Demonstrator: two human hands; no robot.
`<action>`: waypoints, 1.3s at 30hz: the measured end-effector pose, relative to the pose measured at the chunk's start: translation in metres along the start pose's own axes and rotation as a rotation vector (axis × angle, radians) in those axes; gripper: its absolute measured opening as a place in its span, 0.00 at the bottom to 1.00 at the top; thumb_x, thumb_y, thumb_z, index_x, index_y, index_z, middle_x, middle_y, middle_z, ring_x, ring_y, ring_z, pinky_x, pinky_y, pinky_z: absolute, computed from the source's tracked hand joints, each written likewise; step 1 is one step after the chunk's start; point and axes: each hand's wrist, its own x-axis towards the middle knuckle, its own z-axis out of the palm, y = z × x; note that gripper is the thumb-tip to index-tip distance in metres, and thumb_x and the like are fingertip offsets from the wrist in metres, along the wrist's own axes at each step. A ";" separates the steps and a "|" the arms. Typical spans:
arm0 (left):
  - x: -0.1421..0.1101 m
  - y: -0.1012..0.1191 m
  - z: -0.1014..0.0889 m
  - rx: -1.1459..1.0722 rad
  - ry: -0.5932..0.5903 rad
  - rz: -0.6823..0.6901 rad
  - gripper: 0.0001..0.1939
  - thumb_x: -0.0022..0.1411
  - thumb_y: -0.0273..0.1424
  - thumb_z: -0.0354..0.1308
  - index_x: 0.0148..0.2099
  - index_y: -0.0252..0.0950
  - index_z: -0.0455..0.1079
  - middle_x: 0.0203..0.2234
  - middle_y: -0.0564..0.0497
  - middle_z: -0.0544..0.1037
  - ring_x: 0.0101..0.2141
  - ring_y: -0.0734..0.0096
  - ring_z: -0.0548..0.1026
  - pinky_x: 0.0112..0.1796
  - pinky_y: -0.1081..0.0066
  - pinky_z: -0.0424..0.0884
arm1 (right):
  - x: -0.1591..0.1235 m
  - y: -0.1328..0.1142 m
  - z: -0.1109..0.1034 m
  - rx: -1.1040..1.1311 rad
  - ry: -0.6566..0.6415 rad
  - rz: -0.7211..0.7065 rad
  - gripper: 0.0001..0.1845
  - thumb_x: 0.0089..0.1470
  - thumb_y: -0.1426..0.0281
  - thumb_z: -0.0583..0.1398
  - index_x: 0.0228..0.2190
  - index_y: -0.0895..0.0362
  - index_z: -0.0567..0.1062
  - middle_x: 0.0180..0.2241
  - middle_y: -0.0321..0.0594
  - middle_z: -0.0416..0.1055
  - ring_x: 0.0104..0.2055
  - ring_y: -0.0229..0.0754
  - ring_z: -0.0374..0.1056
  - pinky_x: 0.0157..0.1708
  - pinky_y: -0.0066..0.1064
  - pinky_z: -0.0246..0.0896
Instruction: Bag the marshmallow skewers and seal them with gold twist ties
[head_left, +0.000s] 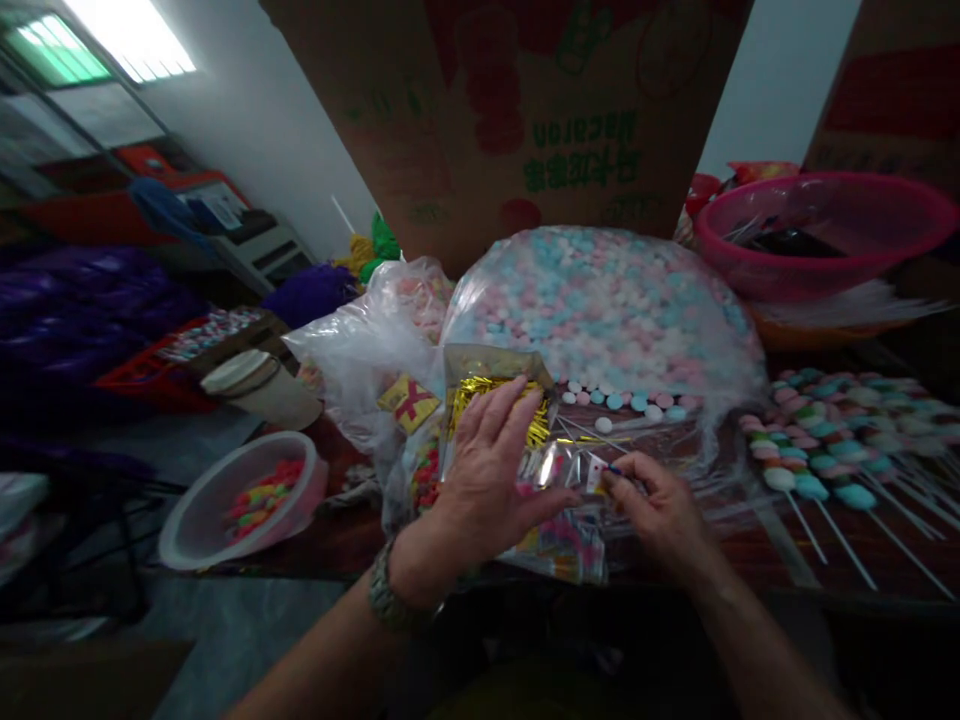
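My left hand [491, 470] is open, fingers outstretched, just over or beside a box of gold twist ties [480, 388]; whether it touches the ties I cannot tell. My right hand [652, 505] is closed in a pinch at the end of a clear plastic bag [551, 465]. By those fingertips show a small white tag [596, 474] and a thin dark-blue bit I cannot identify. Below the bag lie printed clear packets [574, 550], partly behind my left hand. Loose pastel candies [615, 401] are scattered beyond my hands.
A large bag of pastel candies [600, 300] lies before a cardboard box [525, 130]. Candy skewers [832, 440] lie at right, below a pink basin [825, 220]. At left stand a bowl of colourful gummies [195, 510] and a lidded tub [277, 390].
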 end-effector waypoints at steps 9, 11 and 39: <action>0.006 -0.027 0.052 -0.773 -0.399 -0.346 0.10 0.54 0.36 0.57 0.31 0.33 0.67 0.20 0.57 0.67 0.21 0.77 0.63 0.23 0.76 0.59 | 0.019 0.012 0.028 -0.123 -0.139 0.030 0.19 0.59 0.57 0.49 0.24 0.56 0.65 0.20 0.33 0.61 0.24 0.37 0.58 0.24 0.27 0.56; 0.005 -0.039 0.056 -0.543 -0.265 -0.314 0.08 0.55 0.34 0.56 0.30 0.34 0.68 0.22 0.55 0.69 0.24 0.75 0.65 0.26 0.74 0.60 | 0.034 0.024 0.033 -0.277 -0.105 -0.023 0.16 0.56 0.59 0.52 0.24 0.56 0.68 0.24 0.39 0.66 0.31 0.43 0.63 0.33 0.34 0.60; -0.006 0.007 0.039 -0.858 -0.445 -0.311 0.10 0.51 0.36 0.59 0.31 0.34 0.68 0.23 0.53 0.72 0.25 0.73 0.69 0.27 0.74 0.65 | -0.025 -0.034 0.005 0.211 0.015 0.052 0.05 0.53 0.69 0.58 0.29 0.57 0.72 0.26 0.34 0.67 0.30 0.36 0.63 0.31 0.26 0.58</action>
